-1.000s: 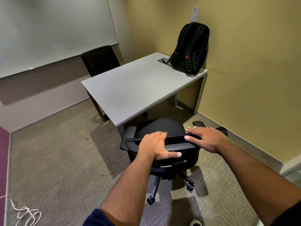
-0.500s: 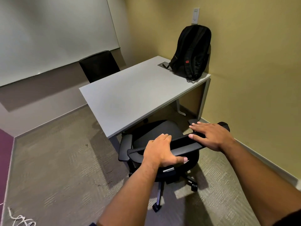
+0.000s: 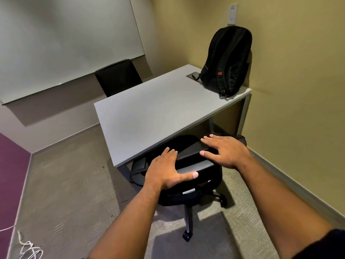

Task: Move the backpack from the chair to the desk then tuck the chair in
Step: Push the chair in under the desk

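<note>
Against the mustard-yellow wall at the far right corner of the desk (image 3: 149, 116), the black backpack (image 3: 226, 60) stands upright, leaning on the wall, its straps trailing onto the desktop beside a small recessed cable hatch (image 3: 194, 76). A small red logo marks its fabric side. The desk is a plain rectangular slab, matte pale grey, on thin metal legs. Under its near edge sits the black office chair (image 3: 186, 176), seat pushed beneath the top so that the edge hides most of the seat and one armrest; a wheeled star base shows below on the grey, ribbed carpet (image 3: 65, 193). The left hand (image 3: 166, 171) lies flat on top of the backrest, fingers spread forward and thumb stretched along the smooth grey rim, not wrapped around it. The right hand (image 3: 225, 152) is likewise open with fingers splayed, palm over the right end of the backrest; whether the palm actually presses down is hard to tell from this angle. Behind the desk a second black chair (image 3: 119, 77) stands under a large glossy whiteboard (image 3: 65, 38). A white wall plate (image 3: 233, 14) is mounted above the backpack, and a loose white cord (image 3: 28, 249) curls on the floor at lower left, beside a purple wall (image 3: 11, 174).
</note>
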Available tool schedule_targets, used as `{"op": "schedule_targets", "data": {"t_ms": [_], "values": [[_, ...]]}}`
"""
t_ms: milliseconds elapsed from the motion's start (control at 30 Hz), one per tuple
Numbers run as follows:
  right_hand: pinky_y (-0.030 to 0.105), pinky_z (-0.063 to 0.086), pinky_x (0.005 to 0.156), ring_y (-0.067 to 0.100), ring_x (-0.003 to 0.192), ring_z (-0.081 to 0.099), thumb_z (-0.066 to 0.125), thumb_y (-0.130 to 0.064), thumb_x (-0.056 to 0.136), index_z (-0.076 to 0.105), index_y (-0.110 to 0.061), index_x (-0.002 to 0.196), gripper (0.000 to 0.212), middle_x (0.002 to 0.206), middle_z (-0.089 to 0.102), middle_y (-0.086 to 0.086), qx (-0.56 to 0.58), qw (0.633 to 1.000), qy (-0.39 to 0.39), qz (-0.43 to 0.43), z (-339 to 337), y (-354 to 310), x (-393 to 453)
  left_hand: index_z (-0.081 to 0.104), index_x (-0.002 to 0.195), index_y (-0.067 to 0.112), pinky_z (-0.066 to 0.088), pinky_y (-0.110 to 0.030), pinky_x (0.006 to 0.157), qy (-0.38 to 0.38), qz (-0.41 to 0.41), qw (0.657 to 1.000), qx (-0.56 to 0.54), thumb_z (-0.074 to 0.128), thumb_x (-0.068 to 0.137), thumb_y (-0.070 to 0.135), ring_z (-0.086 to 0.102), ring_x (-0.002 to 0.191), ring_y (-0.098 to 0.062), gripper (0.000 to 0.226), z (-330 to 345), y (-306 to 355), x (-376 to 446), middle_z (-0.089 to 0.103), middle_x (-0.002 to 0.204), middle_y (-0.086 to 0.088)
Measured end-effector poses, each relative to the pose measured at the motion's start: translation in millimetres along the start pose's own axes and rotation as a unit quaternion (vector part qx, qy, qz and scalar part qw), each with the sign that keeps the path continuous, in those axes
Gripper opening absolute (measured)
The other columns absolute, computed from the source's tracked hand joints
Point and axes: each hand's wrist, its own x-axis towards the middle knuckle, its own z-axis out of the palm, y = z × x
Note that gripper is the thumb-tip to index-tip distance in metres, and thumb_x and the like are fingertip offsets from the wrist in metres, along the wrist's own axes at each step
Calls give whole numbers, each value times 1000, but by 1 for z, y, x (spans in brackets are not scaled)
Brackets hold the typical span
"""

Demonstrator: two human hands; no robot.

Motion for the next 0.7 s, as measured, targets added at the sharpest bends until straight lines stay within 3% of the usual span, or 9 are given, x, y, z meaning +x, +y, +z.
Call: {"op": "schedule_targets", "data": {"t_ms": [533,700], "values": [[34,18,123,3,152,20,10,-89,83,30,-37,159,94,164,30,-16,-18,998,-23,-61,-9,68,99,19,163,26,19,-50,124,-5,-56,998,7,36,56,107,8,158,-14,136,-10,21,84,14,172,6],[34,17,123,2,153,18,8,-93,81,27,-38,159,98,164,27,-17,-31,996,-44,-75,-11,79,132,13,164,24,17,-49,127,-36,-41,998,22,48,60,99,3,159,-17,133,-17,17,117,8,173,3]]}}
